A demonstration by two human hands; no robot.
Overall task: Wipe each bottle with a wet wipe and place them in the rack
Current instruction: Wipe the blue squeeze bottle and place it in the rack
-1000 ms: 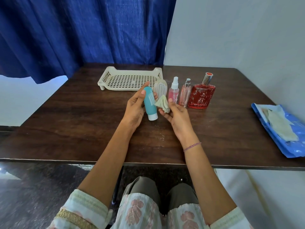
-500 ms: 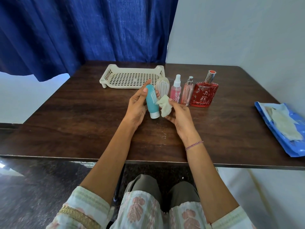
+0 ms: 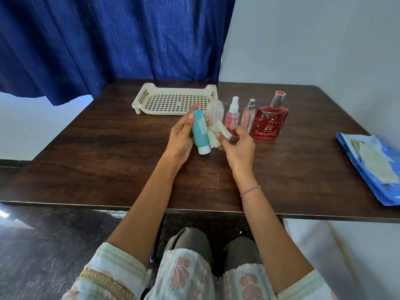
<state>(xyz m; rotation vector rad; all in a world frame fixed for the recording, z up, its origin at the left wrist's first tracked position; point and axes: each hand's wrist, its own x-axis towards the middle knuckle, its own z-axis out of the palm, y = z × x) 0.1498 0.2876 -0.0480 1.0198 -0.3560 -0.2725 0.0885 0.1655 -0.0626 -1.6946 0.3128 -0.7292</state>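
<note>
Quick tally, nothing else. Five bottles total: one teal bottle, one cream bottle, two pink ones, namely small pink spray and slim pink spray, plus one red perfume. One rack. One loose wet wipe. One blue wipe pack, sheets on top too crumpled to count. Two hands: left hand, right hand. One bracelet. One table, one curtain.

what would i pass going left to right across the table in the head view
cream rack → teal bottle → pink spray bottle → slim pink bottle → red perfume bottle → blue wipe pack
</note>
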